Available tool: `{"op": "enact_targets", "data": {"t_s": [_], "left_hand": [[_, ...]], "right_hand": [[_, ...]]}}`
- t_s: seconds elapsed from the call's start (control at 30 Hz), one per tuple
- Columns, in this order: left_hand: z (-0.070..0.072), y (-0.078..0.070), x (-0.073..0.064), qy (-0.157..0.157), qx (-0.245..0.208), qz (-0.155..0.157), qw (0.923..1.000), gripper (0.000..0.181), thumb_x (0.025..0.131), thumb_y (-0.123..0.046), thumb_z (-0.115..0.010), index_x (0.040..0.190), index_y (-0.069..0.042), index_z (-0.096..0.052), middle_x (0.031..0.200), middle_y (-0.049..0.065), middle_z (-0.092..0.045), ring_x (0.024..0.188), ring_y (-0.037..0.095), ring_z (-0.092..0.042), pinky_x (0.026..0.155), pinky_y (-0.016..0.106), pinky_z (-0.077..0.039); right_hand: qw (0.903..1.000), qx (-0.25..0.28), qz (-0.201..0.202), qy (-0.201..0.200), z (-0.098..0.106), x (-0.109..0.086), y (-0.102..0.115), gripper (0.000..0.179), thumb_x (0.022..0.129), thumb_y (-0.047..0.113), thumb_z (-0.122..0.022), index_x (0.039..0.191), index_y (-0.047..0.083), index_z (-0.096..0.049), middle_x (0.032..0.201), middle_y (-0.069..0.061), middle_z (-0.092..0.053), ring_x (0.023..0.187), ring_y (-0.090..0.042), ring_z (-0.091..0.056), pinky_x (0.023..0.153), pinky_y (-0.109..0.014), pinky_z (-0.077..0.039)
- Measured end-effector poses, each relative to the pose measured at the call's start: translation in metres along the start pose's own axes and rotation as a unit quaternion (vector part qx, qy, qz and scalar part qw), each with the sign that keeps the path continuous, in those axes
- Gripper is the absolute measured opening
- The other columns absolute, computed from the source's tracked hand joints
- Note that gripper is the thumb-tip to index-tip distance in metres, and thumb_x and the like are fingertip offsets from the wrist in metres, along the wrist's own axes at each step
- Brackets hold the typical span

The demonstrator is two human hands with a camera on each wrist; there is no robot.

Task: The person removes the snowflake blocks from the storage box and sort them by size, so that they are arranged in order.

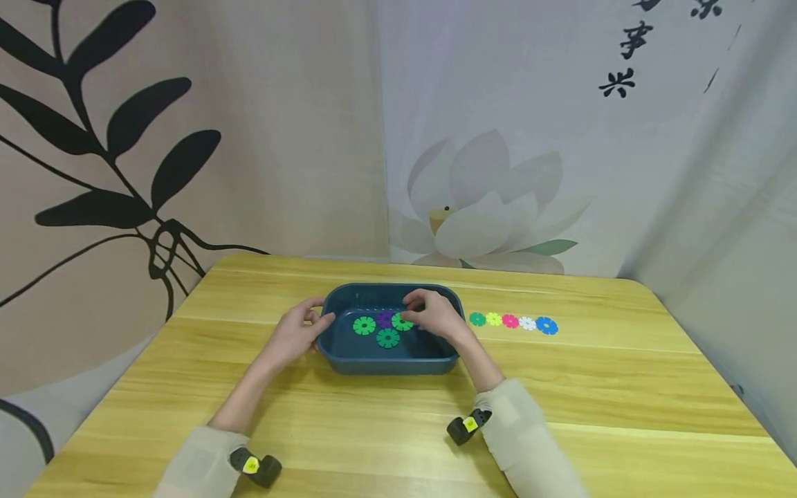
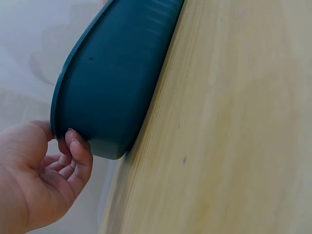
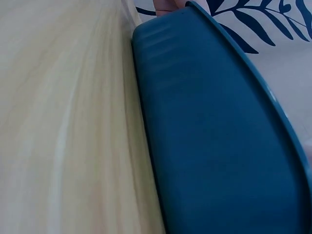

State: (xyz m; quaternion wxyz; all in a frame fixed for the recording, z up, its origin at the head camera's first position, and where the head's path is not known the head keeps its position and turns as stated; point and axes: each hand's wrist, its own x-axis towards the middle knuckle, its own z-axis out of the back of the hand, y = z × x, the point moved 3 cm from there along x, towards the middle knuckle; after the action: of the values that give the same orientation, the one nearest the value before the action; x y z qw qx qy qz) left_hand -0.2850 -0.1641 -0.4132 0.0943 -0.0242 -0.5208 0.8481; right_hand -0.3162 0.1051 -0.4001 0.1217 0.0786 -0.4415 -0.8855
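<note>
While the left hand [image 1: 295, 333] grips the left end of the blue tray [image 1: 392, 366], long axis left-to-right on the surface [image 1: 373, 436], the right hand [image 1: 438, 316] reaches inside, nearer the tray's rightmost green disc [image 1: 401, 324], which lies just left of it, pinched or not, cannot tell.

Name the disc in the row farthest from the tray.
The blue disc, at the outer end; the white disc, pink disc, yellow disc and green disc in line are nearer the tray.
</note>
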Motion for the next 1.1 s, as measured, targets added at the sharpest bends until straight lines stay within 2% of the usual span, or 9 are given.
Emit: {"op": "enact_targets", "data": {"t_s": [0.13,0.2,0.3,0.47,0.6,0.77,1.0,1.1], "left_hand": [[0.0,0.0,0.0,-0.001,-0.002,-0.001,1.0,0.05,0.103,-0.014,-0.06,0.143,0.009,-0.043,0.08,0.014,-0.057,0.056,0.017,-0.057,0.05,0.027,-0.053],[0.001,0.0,0.0,0.0,0.001,-0.003,1.0,0.05,0.103,-0.014,-0.06,0.143,0.01,-0.043,0.08,0.015,-0.057,0.056,0.017,-0.057,0.05,0.027,-0.053],[0.001,-0.001,0.0,0.001,0.005,-0.004,1.0,0.05,0.103,-0.014,-0.06,0.143,0.01,-0.043,0.081,0.014,-0.057,0.056,0.018,-0.057,0.05,0.028,-0.054],[0.002,-0.001,0.001,0.002,0.004,-0.001,1.0,0.05,0.103,-0.015,-0.06,0.144,0.009,-0.043,0.08,0.012,-0.057,0.057,0.019,-0.057,0.05,0.029,-0.054],[0.002,0.002,0.0,0.002,0.002,0.0,1.0,0.051,0.103,-0.015,-0.06,0.144,0.009,-0.042,0.079,0.011,-0.056,0.056,0.018,-0.057,0.05,0.027,-0.052],[0.002,0.004,0.001,0.001,0.003,-0.001,1.0,0.051,0.103,-0.016,-0.06,0.144,0.008,-0.043,0.079,0.011,-0.056,0.056,0.018,-0.057,0.05,0.027,-0.052],[0.001,0.003,0.0,0.001,-0.001,-0.003,1.0,0.051,0.103,-0.016,-0.06,0.144,0.009,-0.042,0.079,0.011,-0.056,0.056,0.018,-0.057,0.05,0.027,-0.052],[0.0,0.002,0.0,0.0,-0.001,-0.003,1.0,0.051,0.103,-0.015,-0.06,0.144,0.009,-0.042,0.079,0.012,-0.056,0.055,0.018,-0.057,0.05,0.027,-0.053]], "right_hand": [[0.9992,-0.03,0.0,0.027,-0.005,0.003,0.0,0.038,0.092,0.012,-0.075,0.126,0.0,-0.065,0.119,-0.016,-0.065,0.087,-0.024,-0.066,0.072,-0.033,-0.059],[0.9978,-0.053,0.009,0.039,-0.007,0.004,0.0,0.04,0.089,0.01,-0.078,0.125,0.0,-0.066,0.118,-0.017,-0.064,0.093,-0.026,-0.065,0.076,-0.035,-0.058],[0.995,-0.087,0.024,0.042,-0.01,0.006,-0.002,0.042,0.083,0.007,-0.083,0.122,0.001,-0.068,0.11,-0.015,-0.065,0.097,-0.027,-0.061,0.083,-0.038,-0.055],[0.9929,-0.113,0.011,0.036,-0.013,0.007,-0.003,0.035,0.081,0.008,-0.085,0.113,0.004,-0.07,0.095,-0.009,-0.064,0.087,-0.022,-0.057,0.079,-0.034,-0.052],[0.993,-0.112,-0.009,0.038,-0.014,0.005,-0.004,0.03,0.081,0.009,-0.085,0.106,0.004,-0.069,0.095,-0.008,-0.064,0.087,-0.021,-0.058,0.079,-0.035,-0.052],[0.9952,-0.091,-0.022,0.027,-0.014,0.004,-0.004,0.034,0.079,0.008,-0.087,0.101,0.005,-0.062,0.094,-0.007,-0.062,0.088,-0.021,-0.058,0.082,-0.036,-0.053],[0.9979,-0.055,0.004,0.034,-0.013,0.001,-0.004,0.02,0.087,0.007,-0.08,0.093,0.004,-0.061,0.079,-0.004,-0.062,0.069,-0.015,-0.063,0.061,-0.027,-0.052],[0.9984,-0.036,0.023,0.038,-0.012,0.0,-0.004,0.015,0.092,0.009,-0.074,0.097,0.001,-0.063,0.079,-0.005,-0.065,0.066,-0.016,-0.066,0.059,-0.026,-0.053]]}}
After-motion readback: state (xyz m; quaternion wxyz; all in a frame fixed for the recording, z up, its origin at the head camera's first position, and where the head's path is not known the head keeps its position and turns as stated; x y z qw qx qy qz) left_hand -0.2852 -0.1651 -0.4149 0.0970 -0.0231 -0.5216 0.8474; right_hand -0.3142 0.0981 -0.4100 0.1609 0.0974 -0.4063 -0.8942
